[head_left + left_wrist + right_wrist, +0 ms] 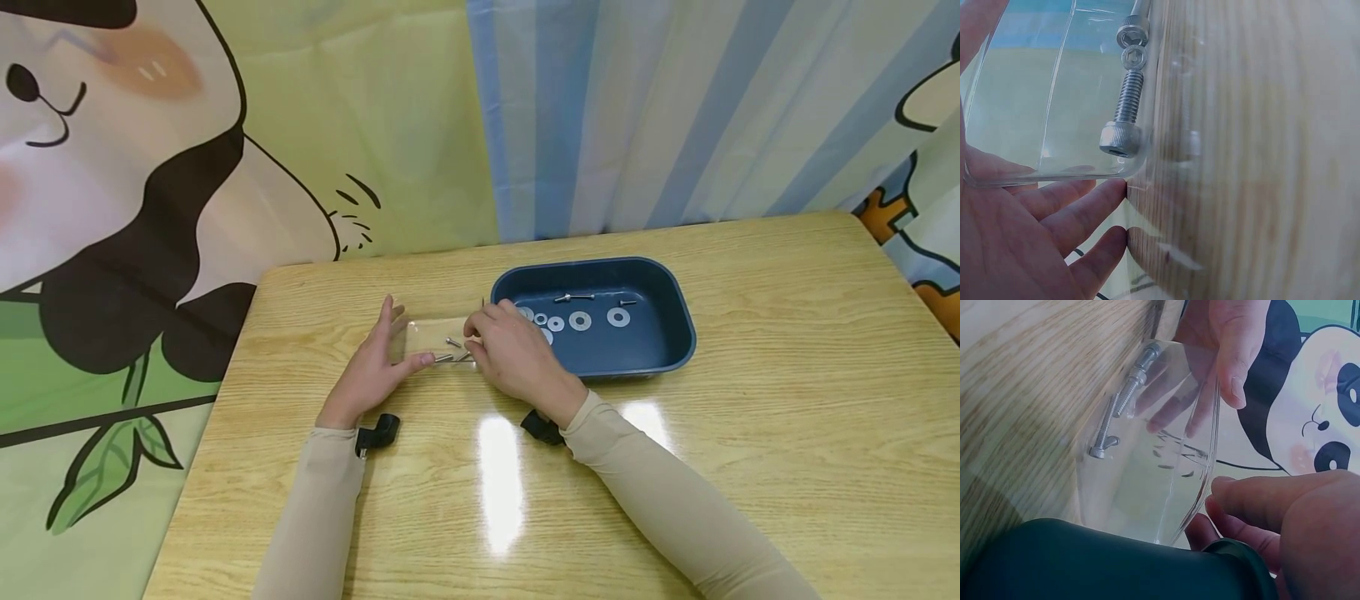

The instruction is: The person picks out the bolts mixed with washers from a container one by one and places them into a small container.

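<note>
A clear plastic box point(423, 333) stands on the table with several metal socket-head bolts point(1120, 134) lying along its floor. My left hand point(371, 367) is at the box's left end, thumb along the front edge and fingers spread behind the end wall. My right hand point(517, 354) hovers over the box's right end, between it and the blue tray point(637, 354). In the right wrist view its thumb and index finger are bent close to the rim, with no bolt showing between them. The tray holds flat washers point(580, 321) and a few bolts point(573, 297).
The wooden table point(787, 350) reaches back to a printed curtain point(360, 125). The tray's dark wall point(1104, 562) crosses the bottom of the right wrist view, close to the box. Black wrist cameras point(380, 432) sit at both sleeve cuffs.
</note>
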### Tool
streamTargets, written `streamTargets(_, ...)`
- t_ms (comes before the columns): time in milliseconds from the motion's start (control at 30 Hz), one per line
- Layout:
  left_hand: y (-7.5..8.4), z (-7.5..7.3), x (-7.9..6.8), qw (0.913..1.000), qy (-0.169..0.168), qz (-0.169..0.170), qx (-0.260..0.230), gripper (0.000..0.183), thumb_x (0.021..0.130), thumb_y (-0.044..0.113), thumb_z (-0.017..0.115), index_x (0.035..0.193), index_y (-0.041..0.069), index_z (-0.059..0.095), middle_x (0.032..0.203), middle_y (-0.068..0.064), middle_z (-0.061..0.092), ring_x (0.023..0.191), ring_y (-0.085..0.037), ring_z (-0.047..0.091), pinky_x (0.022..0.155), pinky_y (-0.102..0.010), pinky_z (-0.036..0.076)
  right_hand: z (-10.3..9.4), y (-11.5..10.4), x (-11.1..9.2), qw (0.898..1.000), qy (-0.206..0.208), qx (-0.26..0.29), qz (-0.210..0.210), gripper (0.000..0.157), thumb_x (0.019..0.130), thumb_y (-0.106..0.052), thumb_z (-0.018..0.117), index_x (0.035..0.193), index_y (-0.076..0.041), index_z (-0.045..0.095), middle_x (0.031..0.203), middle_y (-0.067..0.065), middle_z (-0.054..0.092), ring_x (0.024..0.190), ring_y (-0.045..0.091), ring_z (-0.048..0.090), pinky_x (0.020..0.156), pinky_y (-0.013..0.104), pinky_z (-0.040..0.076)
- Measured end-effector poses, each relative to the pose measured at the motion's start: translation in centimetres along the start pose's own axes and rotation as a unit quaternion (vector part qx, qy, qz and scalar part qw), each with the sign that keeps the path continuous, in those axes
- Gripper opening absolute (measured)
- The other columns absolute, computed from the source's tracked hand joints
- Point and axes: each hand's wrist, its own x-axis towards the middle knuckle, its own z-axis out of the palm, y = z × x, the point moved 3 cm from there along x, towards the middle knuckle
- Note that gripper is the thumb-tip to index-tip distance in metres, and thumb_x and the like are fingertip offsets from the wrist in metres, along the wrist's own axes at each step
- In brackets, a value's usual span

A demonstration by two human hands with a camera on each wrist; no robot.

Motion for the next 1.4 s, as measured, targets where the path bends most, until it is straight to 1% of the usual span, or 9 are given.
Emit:
streamTargets(100, 0.0, 0.0, 0.0, 1.0000, -0.001, 0.002, 0.000, 0.113, 0.092, 0.049, 0.071, 0.160, 0.026, -0.016, 0.165, -0.006, 0.023, 0.149, -0.037, 0.025, 0.115, -0.063, 0.021, -0.1, 0.0, 0.0, 1.000, 0.003, 0.003, -0.002, 0.007, 0.096, -0.015, 0.069, 0.100, -0.010, 0.071, 0.095, 0.002, 0.064, 0.085, 0.019, 0.050, 0.072, 0.030, 0.046)
streamTargets(367, -0.2, 0.0, -0.1, 1.0000, -0.001, 0.003, -0.003, 0.112, 0.092, 0.051, 0.070, 0.159, 0.030, -0.017, 0.165, -0.004, 0.023, 0.148, -0.035, 0.026, 0.115, -0.062, 0.023, -0.5, 0.0, 0.0, 1.000, 0.018, 0.005, -0.005, 0.008, 0.096, -0.015, 0.069, 0.101, -0.010, 0.072, 0.092, 0.001, 0.062, 0.083, 0.019, 0.051, 0.070, 0.029, 0.045)
streamTargets(533, -0.2, 0.0, 0.0, 1.0000, 0.000, 0.009, -0.004, 0.112, 0.092, 0.051, 0.071, 0.159, 0.030, -0.017, 0.165, -0.005, 0.023, 0.148, -0.035, 0.026, 0.115, -0.062, 0.023, -0.9, 0.1, -0.1, 0.999, 0.029, 0.011, -0.005, 0.008, 0.096, -0.014, 0.069, 0.102, -0.010, 0.071, 0.096, 0.002, 0.065, 0.086, 0.019, 0.052, 0.072, 0.031, 0.046)
streamTargets(733, -0.2, 0.0, 0.0, 1.0000, 0.003, 0.006, -0.006, 0.113, 0.091, 0.051, 0.071, 0.159, 0.030, -0.016, 0.166, -0.003, 0.022, 0.148, -0.035, 0.026, 0.115, -0.063, 0.023, -1.5, 0.6, -0.2, 0.999, 0.039, 0.030, 0.003, 0.009, 0.097, -0.015, 0.068, 0.103, -0.009, 0.071, 0.101, 0.003, 0.066, 0.090, 0.020, 0.054, 0.074, 0.032, 0.048)
streamTargets(900, -0.3, 0.1, -0.2, 0.9999, 0.000, 0.005, -0.012, 0.112, 0.091, 0.051, 0.071, 0.159, 0.031, -0.017, 0.166, -0.004, 0.020, 0.149, -0.035, 0.025, 0.115, -0.062, 0.023, -2.0, 1.2, -0.2, 0.998, 0.041, 0.034, 0.012, 0.009, 0.099, -0.016, 0.066, 0.104, -0.009, 0.071, 0.101, 0.004, 0.065, 0.091, 0.021, 0.052, 0.074, 0.033, 0.048)
streamTargets(1133, -0.1, 0.0, -0.4, 1.0000, -0.006, 0.003, -0.005, 0.112, 0.092, 0.051, 0.070, 0.159, 0.031, -0.017, 0.166, -0.003, 0.019, 0.149, -0.035, 0.025, 0.115, -0.063, 0.022, -2.5, 2.0, -0.3, 0.998, 0.044, 0.038, 0.026, 0.009, 0.099, -0.015, 0.066, 0.104, -0.009, 0.071, 0.102, 0.005, 0.065, 0.094, 0.023, 0.054, 0.077, 0.035, 0.049)
streamTargets(1300, -0.2, 0.1, -0.4, 1.0000, -0.002, 0.006, -0.005, 0.112, 0.091, 0.053, 0.070, 0.159, 0.030, -0.016, 0.166, -0.004, 0.020, 0.149, -0.035, 0.026, 0.115, -0.063, 0.023, -3.1, 2.8, -0.2, 0.997, 0.036, 0.040, 0.052, 0.012, 0.100, -0.018, 0.065, 0.107, -0.009, 0.069, 0.105, 0.006, 0.065, 0.098, 0.025, 0.055, 0.081, 0.038, 0.050)
streamTargets(1400, -0.2, 0.1, -0.3, 1.0000, 0.001, 0.008, 0.001, 0.113, 0.090, 0.057, 0.069, 0.159, 0.029, -0.016, 0.166, -0.004, 0.021, 0.149, -0.036, 0.026, 0.115, -0.062, 0.022, -3.4, 3.4, -0.1, 0.996, 0.032, 0.044, 0.068, 0.014, 0.100, -0.020, 0.065, 0.108, -0.009, 0.069, 0.107, 0.006, 0.065, 0.102, 0.026, 0.056, 0.083, 0.040, 0.050)
